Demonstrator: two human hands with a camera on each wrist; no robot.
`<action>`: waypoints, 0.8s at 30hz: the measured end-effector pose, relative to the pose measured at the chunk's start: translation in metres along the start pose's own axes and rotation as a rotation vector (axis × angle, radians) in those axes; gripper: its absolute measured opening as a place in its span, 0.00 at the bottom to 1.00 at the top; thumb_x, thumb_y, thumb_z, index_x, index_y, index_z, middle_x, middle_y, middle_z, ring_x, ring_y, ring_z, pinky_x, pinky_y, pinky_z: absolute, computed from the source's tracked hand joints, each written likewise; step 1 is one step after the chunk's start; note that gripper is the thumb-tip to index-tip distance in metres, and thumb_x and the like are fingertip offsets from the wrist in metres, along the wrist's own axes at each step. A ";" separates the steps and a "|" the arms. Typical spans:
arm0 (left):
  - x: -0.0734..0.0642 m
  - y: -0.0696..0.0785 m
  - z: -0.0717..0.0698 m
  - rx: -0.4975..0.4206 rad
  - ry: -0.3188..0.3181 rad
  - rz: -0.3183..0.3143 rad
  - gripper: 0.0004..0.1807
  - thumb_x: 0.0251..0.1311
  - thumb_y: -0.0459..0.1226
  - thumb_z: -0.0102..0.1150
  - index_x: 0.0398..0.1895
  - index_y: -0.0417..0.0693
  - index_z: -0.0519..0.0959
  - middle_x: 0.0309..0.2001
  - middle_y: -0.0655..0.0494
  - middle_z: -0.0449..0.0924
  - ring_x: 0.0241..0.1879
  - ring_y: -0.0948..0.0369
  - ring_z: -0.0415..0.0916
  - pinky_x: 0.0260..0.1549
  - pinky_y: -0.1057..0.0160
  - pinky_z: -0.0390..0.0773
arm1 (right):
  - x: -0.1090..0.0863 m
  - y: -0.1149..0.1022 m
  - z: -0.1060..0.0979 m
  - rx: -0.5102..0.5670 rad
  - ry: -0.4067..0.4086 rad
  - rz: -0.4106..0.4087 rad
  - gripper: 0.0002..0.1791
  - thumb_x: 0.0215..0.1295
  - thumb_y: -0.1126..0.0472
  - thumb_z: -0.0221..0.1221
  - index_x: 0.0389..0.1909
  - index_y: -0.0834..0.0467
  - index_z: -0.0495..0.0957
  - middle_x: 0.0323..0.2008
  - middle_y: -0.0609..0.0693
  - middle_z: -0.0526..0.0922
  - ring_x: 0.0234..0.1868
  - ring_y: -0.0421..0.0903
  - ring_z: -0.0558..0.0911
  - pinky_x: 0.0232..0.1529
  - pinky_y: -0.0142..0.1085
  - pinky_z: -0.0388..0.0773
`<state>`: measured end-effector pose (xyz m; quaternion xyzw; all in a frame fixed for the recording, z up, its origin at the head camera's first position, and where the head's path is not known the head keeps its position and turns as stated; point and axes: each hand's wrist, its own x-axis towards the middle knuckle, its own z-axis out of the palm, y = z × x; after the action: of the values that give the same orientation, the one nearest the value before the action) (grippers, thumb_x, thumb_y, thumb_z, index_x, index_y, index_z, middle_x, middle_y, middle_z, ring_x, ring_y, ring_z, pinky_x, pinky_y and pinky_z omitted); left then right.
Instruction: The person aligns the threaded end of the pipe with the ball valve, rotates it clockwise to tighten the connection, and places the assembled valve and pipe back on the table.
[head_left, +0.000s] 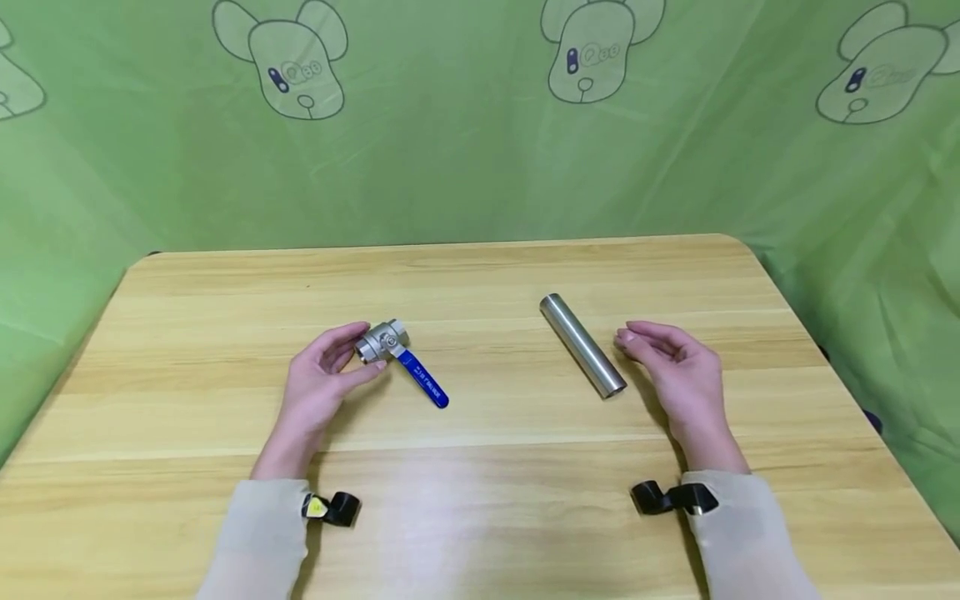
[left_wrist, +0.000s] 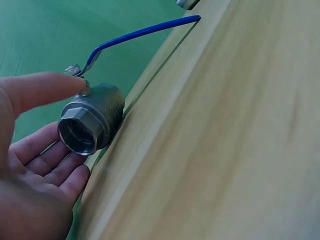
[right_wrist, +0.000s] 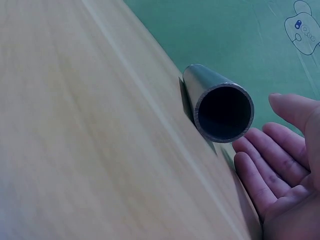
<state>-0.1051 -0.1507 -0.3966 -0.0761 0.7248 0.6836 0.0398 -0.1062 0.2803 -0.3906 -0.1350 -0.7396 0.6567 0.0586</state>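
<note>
A steel ball valve (head_left: 382, 340) with a blue lever handle (head_left: 424, 381) lies on the wooden table, left of the middle. Around its near end curves my left hand (head_left: 318, 379), the thumb at the front and the fingers behind. In the left wrist view the valve's threaded opening faces the palm, and some fingertips are hidden behind the body; firm contact does not show. Farther right lies a plain metal tube (head_left: 582, 345), slanting across the wood. Just right of it hovers my right hand (head_left: 686, 383), fingers loosely bent, apart from the tube and holding nothing.
The light wooden table (head_left: 465, 450) has rounded far corners. A green cloth (head_left: 450, 167) printed with cartoon heads hangs behind it and along the sides. Each wrist wears a black camera mount, on the left (head_left: 333, 507) and on the right (head_left: 667, 497).
</note>
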 end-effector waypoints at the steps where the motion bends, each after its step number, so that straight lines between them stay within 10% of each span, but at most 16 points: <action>1: 0.001 0.000 0.001 0.011 -0.002 0.001 0.39 0.57 0.24 0.74 0.74 0.44 0.74 0.75 0.46 0.75 0.76 0.53 0.71 0.84 0.56 0.66 | 0.000 0.000 0.000 -0.018 0.002 -0.004 0.27 0.66 0.56 0.76 0.62 0.65 0.83 0.41 0.34 0.93 0.45 0.33 0.91 0.50 0.20 0.87; 13: 0.004 0.002 0.010 0.112 0.050 0.017 0.35 0.58 0.26 0.76 0.70 0.45 0.77 0.72 0.43 0.77 0.72 0.47 0.75 0.80 0.49 0.72 | -0.008 -0.002 0.005 -0.553 -0.160 -0.155 0.40 0.57 0.43 0.81 0.64 0.55 0.76 0.57 0.53 0.83 0.51 0.45 0.76 0.46 0.22 0.75; 24: 0.003 -0.005 0.012 0.205 0.039 0.101 0.31 0.62 0.27 0.74 0.69 0.47 0.80 0.67 0.43 0.82 0.66 0.48 0.79 0.74 0.51 0.77 | -0.008 0.000 0.008 -0.669 -0.263 -0.200 0.35 0.51 0.47 0.83 0.56 0.54 0.79 0.46 0.52 0.81 0.45 0.48 0.74 0.39 0.30 0.73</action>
<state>-0.1075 -0.1391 -0.4023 -0.0481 0.7945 0.6053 -0.0012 -0.1002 0.2706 -0.3908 0.0118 -0.9241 0.3813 -0.0202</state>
